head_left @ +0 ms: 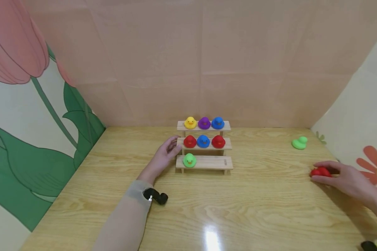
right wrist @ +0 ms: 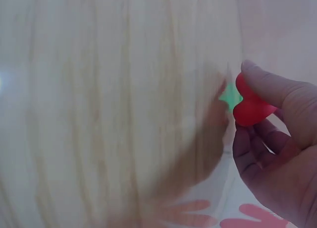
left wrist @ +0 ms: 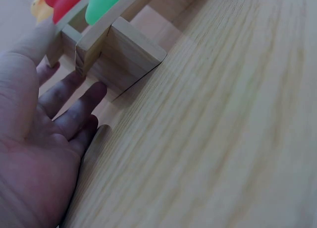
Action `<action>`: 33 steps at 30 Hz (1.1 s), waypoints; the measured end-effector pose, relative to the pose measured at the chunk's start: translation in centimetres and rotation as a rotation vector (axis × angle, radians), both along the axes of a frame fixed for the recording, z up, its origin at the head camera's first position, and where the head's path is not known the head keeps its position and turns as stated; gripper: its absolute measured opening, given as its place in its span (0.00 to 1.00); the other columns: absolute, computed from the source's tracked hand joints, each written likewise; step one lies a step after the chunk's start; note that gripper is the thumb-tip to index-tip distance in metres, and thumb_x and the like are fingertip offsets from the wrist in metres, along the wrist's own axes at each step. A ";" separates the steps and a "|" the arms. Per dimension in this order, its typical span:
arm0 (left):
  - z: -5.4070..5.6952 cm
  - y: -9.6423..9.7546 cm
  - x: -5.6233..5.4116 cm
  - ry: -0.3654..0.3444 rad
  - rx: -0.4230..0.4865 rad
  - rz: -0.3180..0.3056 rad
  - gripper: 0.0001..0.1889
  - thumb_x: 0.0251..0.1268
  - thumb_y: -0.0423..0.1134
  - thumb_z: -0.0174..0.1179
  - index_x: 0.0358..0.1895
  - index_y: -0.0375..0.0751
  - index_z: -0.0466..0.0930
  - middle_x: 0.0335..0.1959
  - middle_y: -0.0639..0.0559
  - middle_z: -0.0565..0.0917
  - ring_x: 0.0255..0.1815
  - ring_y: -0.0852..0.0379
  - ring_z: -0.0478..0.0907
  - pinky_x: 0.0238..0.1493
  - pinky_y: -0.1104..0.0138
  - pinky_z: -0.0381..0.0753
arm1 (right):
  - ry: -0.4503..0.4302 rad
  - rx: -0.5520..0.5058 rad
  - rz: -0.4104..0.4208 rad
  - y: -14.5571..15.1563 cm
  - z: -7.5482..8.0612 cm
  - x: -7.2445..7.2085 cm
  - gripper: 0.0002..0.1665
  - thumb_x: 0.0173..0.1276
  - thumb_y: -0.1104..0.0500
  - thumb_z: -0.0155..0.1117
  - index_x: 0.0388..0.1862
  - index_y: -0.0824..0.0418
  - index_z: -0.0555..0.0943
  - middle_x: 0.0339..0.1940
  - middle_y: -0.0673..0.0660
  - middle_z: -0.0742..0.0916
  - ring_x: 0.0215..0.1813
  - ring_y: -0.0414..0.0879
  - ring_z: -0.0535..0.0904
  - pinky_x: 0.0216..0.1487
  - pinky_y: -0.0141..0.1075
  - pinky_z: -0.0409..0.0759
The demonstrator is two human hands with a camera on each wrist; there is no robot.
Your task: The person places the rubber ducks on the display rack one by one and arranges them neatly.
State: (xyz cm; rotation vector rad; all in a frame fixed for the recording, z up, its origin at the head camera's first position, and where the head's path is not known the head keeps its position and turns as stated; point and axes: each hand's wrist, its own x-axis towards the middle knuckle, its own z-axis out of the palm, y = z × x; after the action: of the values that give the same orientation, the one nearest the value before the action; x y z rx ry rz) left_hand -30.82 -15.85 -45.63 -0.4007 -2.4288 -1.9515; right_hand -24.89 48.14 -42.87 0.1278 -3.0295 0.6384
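At the right side of the table my right hand (head_left: 348, 181) pinches a red rubber duck (head_left: 320, 171) between thumb and fingers. The right wrist view shows the red duck held at the fingertips, partly covered by the thumb. My left hand (head_left: 164, 157) rests against the left end of a three-tier wooden stand (head_left: 212, 162), its fingers fairly straight and touching the wood. On the bottom tier sits a green duck (head_left: 189, 160), at the left. The middle tier bears a red duck (head_left: 190, 141), a blue duck (head_left: 203, 141) and another red duck (head_left: 218, 141).
Yellow (head_left: 190, 122), purple (head_left: 204, 123) and blue ducks (head_left: 218, 122) line the top tier. A light green duck (head_left: 300, 143) stands on the table beyond my right hand. Painted panels flank the table, and a brown sheet (head_left: 201, 69) hangs behind.
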 end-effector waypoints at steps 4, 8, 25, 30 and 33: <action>0.1 -0.1 0.1 0.003 -0.007 0.011 0.36 0.85 0.60 0.61 0.87 0.52 0.65 0.79 0.42 0.76 0.79 0.43 0.73 0.81 0.46 0.70 | 0.000 -0.040 0.021 -1.1 0.6 -0.2 0.44 0.71 0.37 0.81 0.71 0.67 0.81 0.62 0.82 0.82 0.54 0.69 0.80 0.35 0.29 0.72; 0.1 -0.3 0.0 -0.001 -0.009 0.018 0.38 0.83 0.62 0.62 0.87 0.52 0.65 0.79 0.43 0.76 0.79 0.44 0.73 0.81 0.47 0.70 | 0.000 -0.081 0.029 -2.7 1.3 -0.4 0.44 0.71 0.37 0.81 0.73 0.65 0.81 0.62 0.78 0.83 0.55 0.67 0.80 0.35 0.30 0.76; 0.0 -0.1 0.1 -0.006 0.001 0.008 0.34 0.85 0.58 0.62 0.86 0.54 0.66 0.78 0.43 0.78 0.78 0.44 0.74 0.81 0.48 0.70 | -0.020 -0.227 0.110 -10.7 3.0 -1.5 0.42 0.76 0.39 0.76 0.79 0.60 0.77 0.70 0.73 0.80 0.63 0.71 0.81 0.41 0.32 0.85; 0.0 -0.1 0.0 -0.009 -0.005 0.008 0.35 0.85 0.58 0.62 0.86 0.55 0.65 0.79 0.42 0.76 0.79 0.43 0.73 0.81 0.47 0.69 | 0.003 -0.280 0.138 -12.7 3.1 -2.0 0.39 0.76 0.42 0.78 0.78 0.58 0.79 0.69 0.70 0.82 0.62 0.71 0.84 0.43 0.29 0.85; -0.1 -0.1 0.0 -0.004 -0.005 0.009 0.35 0.85 0.58 0.62 0.86 0.54 0.66 0.79 0.41 0.76 0.79 0.42 0.73 0.82 0.46 0.69 | -0.009 -0.316 0.140 -13.9 3.2 -2.2 0.40 0.76 0.40 0.77 0.79 0.56 0.78 0.71 0.68 0.81 0.63 0.70 0.83 0.45 0.28 0.84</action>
State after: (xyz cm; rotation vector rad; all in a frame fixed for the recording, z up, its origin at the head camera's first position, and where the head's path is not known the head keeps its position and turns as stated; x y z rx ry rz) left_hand -30.83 -15.93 -45.73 -0.3855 -2.4339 -1.9450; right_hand -27.13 34.28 -39.67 0.3259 -2.8975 1.1196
